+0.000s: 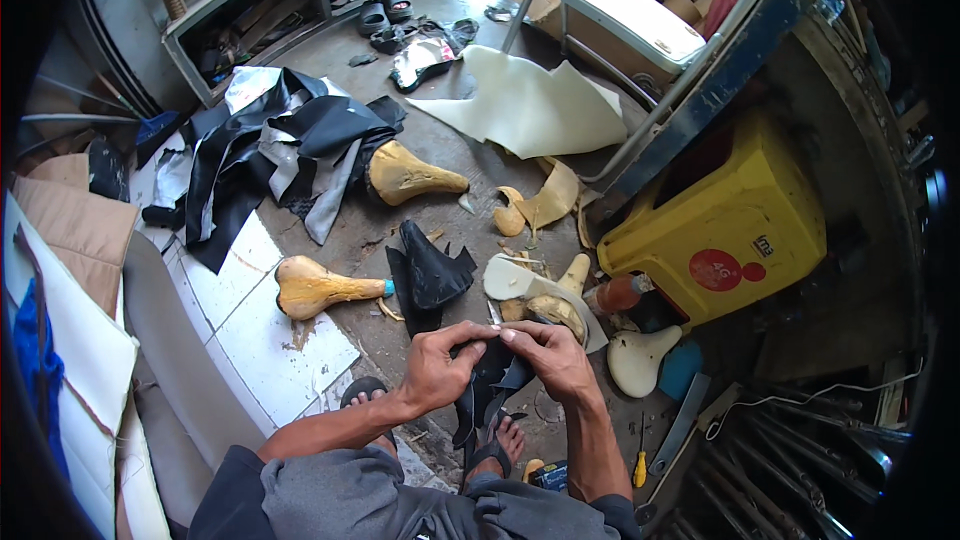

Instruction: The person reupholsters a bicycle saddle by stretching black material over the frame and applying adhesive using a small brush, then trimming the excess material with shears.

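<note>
My left hand (440, 368) and my right hand (553, 355) meet in front of my lap, with fingers and thumbs pinched at the upper edge of a piece of black sheet material (492, 368). It looks like vinyl or leather and hangs down between my hands toward my foot. What lies right between the fingertips is too small to make out. Just beyond my left hand lies a black saddle cover (437, 265) with ragged edges. To its left, a bare tan bicycle saddle (315, 287) rests with a blue tip on its nose. Another tan saddle (412, 172) lies farther off.
Beyond my right hand are a white foam offcut (510, 278), a cream saddle (640, 360) and a yellow stool (720, 220) on its side. A yellow-handled screwdriver (639, 468) lies at the right. Black sheets (300, 130) are heaped at the left, near a folding chair (625, 15) farther back.
</note>
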The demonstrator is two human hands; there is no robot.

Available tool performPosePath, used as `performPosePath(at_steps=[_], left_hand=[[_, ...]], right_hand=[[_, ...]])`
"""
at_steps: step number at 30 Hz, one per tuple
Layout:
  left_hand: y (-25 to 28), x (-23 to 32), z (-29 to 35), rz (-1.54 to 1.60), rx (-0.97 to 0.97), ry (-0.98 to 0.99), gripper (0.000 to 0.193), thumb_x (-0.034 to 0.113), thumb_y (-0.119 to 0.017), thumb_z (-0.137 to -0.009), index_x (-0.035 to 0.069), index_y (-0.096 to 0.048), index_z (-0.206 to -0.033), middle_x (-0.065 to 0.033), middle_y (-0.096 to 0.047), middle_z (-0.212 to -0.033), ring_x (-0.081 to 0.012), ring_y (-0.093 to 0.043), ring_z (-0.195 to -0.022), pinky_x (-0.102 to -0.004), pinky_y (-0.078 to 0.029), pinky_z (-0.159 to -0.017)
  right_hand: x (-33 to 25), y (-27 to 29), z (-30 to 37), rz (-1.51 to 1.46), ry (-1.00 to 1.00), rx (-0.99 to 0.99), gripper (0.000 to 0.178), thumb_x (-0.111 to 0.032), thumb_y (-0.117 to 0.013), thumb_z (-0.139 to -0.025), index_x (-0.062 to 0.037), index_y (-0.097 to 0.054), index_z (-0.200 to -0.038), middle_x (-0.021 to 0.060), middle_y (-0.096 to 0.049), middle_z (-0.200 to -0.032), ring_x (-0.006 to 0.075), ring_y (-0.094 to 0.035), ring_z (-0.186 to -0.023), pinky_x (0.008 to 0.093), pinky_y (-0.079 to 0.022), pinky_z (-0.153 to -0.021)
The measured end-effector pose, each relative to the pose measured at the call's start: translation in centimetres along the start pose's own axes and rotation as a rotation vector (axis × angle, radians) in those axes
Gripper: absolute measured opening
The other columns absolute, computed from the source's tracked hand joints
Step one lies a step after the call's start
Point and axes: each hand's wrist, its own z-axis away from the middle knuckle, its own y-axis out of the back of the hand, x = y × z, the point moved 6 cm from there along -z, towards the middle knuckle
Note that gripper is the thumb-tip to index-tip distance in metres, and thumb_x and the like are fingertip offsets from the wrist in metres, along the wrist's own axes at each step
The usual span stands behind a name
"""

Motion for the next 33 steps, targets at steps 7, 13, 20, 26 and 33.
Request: performPosePath(at_steps=[7, 13, 20, 26, 33], left_hand=[[1.2, -0.3, 0.2, -0.017, 0.063, 0.017, 0.025, -0.001, -0.064, -0.089, -0.001, -0.073, -0.111, -0.0167, -0.076, -0.105, -0.0223, -0.075, -0.100, -0.0318, -0.056, -0.087], [1.2, -0.4, 0.1, -0.041, 0.096, -0.027, 0.024, -0.001, -0.063, -0.090, -0.003, -0.073, -0.111, -0.0181, -0.076, -0.107, -0.0247, -0.075, -0.100, -0.0329, -0.057, -0.088], [1.0, -0.3, 0.2, -0.030, 0.104, -0.031, 0.024, -0.003, -0.063, -0.090, -0.003, -0.074, -0.111, -0.0183, -0.076, -0.108, -0.0256, -0.075, -0.100, -0.0334, -0.058, -0.087], [0.9, 0.4, 0.1, -0.069, 0.104, -0.071, 0.024, -0.002, -0.063, -0.090, -0.002, -0.073, -0.111, -0.0180, -0.076, -0.106, -0.0274, -0.075, -0.098, -0.0338, -0.058, -0.085], [0.6, 0.4, -0.4, -0.100, 0.063, -0.111, 0.023, 0.006, -0.067, -0.090, -0.001, -0.073, -0.111, -0.0172, -0.076, -0.106, -0.0280, -0.075, -0.100, -0.0341, -0.057, -0.087]], right_hand=[[0.3, -1.9, -0.4, -0.064, 0.018, 0.047, 0.033, -0.024, -0.069, -0.099, 0.0019, -0.073, -0.119, 0.0034, -0.073, -0.101, 0.0084, -0.065, -0.090, 0.0224, -0.050, -0.082], [1.2, -2.4, -0.5, -0.127, 0.005, 0.178, 0.030, -0.017, -0.068, -0.096, 0.0030, -0.071, -0.119, 0.0031, -0.072, -0.102, 0.0087, -0.063, -0.092, 0.0228, -0.049, -0.084], [1.4, -2.7, -0.7, -0.188, 0.083, 0.171, 0.034, -0.023, -0.070, -0.095, 0.0000, -0.072, -0.120, 0.0025, -0.071, -0.095, 0.0076, -0.061, -0.085, 0.0228, -0.047, -0.075], [1.4, -2.2, -0.8, -0.106, 0.108, 0.197, 0.033, -0.020, -0.070, -0.093, 0.0004, -0.072, -0.118, 0.0025, -0.071, -0.094, 0.0086, -0.061, -0.085, 0.0239, -0.048, -0.076], [2.7, -1.5, -1.7, -0.126, 0.144, 0.216, 0.030, -0.020, -0.069, -0.091, -0.0007, -0.073, -0.115, 0.0006, -0.069, -0.091, 0.0077, -0.059, -0.082, 0.0239, -0.046, -0.072]])
